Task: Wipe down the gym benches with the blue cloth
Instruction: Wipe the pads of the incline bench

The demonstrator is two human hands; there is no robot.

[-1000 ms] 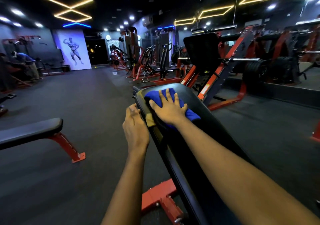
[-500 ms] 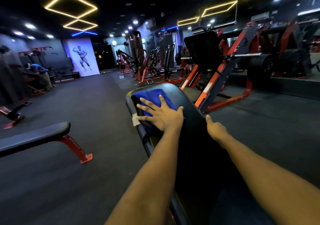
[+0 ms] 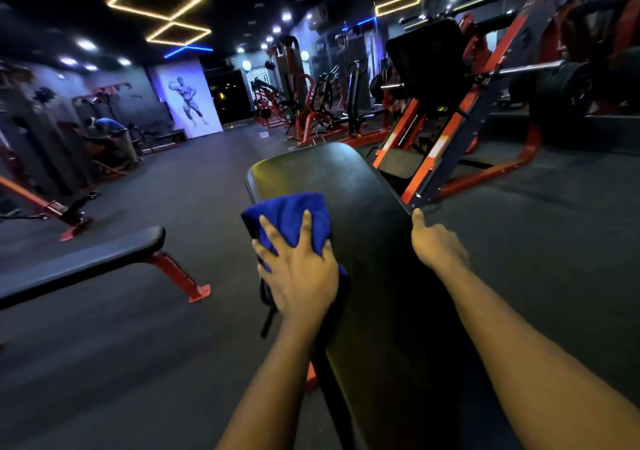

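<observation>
Presently, a second bench (image 3: 90, 262) stands at lower left. Left of centre, the left hand (image 3: 301, 276) presses the blue cloth (image 3: 287, 214) onto the near bench (image 3: 346, 179) at its left edge, with fingers spread, probably to widen the wiped strip. Further right, the right hand (image 3: 436, 245) rests at the opposite edge, likely steadying it. The thumb is extended and the other fingers are hidden, so their grip cannot be told.

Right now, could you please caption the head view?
Left hand presses cloth on bench; right hand rests at its edge.
</observation>
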